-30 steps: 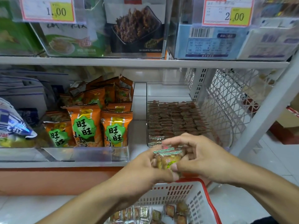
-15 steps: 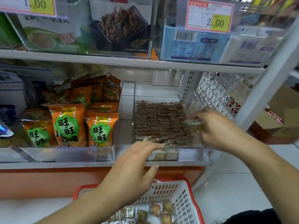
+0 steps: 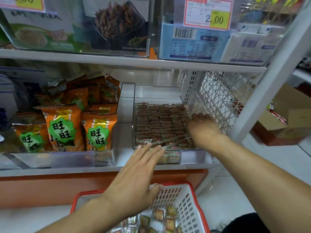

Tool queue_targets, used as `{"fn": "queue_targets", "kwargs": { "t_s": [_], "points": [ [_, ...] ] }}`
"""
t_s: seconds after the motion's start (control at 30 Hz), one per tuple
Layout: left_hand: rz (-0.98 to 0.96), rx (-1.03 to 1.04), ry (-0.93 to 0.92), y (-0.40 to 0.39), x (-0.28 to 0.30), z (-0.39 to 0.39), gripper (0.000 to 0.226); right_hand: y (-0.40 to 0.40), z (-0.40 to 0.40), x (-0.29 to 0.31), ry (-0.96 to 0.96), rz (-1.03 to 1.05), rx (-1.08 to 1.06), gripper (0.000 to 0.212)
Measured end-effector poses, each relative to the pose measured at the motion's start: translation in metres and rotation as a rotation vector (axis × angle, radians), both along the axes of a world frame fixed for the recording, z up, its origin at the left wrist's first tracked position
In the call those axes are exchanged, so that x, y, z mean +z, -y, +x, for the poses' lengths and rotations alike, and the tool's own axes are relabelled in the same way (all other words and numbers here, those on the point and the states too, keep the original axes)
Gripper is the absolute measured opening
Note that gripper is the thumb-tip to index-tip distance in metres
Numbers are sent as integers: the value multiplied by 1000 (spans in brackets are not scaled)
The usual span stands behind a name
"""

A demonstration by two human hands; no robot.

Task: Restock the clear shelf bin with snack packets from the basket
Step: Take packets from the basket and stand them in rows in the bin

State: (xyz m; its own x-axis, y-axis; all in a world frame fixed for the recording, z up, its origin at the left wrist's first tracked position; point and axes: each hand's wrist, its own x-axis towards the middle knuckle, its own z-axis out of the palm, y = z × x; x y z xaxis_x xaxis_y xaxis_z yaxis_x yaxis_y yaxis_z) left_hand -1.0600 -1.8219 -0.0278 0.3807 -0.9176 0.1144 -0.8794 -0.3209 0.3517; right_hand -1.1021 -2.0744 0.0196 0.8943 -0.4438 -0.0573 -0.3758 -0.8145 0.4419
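Clear shelf bin point(image 3: 193, 156) sits on the lower shelf point(image 3: 124, 118), right of centre, filled with tight rows of small brown snack packets point(image 3: 159, 125). Left hand point(image 3: 134, 180) reaches forward, palm down, fingers point(image 3: 151, 149) straight and close together, tips touching the bin's near rim; it holds nothing. Right hand point(image 3: 203, 130) lies inside the bin at its right side, palm down on the packet rows, fingers extended toward the far end; cannot tell whether any packet is under them. White basket point(image 3: 188, 207) with red rim sits near, below the shelf, with loose packets point(image 3: 159, 216) in its bottom. Orange snack bags point(image 3: 99, 130) stand upright in the neighbouring bin to the left. Price label point(image 3: 208, 13) reads 2.00 on the upper shelf.
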Motion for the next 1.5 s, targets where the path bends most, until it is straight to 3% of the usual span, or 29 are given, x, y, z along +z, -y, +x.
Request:
{"fn": "queue_targets", "kwargs": {
  "t_s": [0.17, 0.5, 0.63, 0.7, 0.77, 0.9, 1.03, 1.13, 1.27, 1.4, 1.5],
  "points": [
    [22, -10, 16, 1, -4, 1, 89, -6, 7, -1, -63, 156, -145, 28],
    [-45, -42, 32, -9, 1, 1, 76, -16, 10, 2, -145, 223, -171, 28],
    [-174, -55, 56, -22, 2, 1, 40, -44, -3, 31, 216, 63, 92, 22],
    [-138, -46, -65, -30, -9, 1, 26, -74, -15, 24, 332, 240, 212, 15],
    [47, -36, -179, -37, -33, 0, 25, -103, -31, -14, 130, 420, 320, 11],
    [608, -5, -314, -58, -114, -10, 40, -129, -82, -136, -562, 532, 392, 24],
    [909, 79, -478, -88, -201, -31, 55, -124, -130, -230, -865, 615, 234, 35],
    [955, 115, -579, -101, -244, -52, 57, -130, -146, -279, -904, 664, 168, 46],
    [890, 117, -680, -94, -280, -75, 64, -133, -157, -328, -884, 583, 210, 59],
    [779, 141, -797, -73, -301, -91, 80, -133, -157, -348, -913, 553, 176, 55],
    [624, 111, -779, -53, -309, -104, 41, -135, -158, -357, -879, 589, 140, 52]
  ]
}}
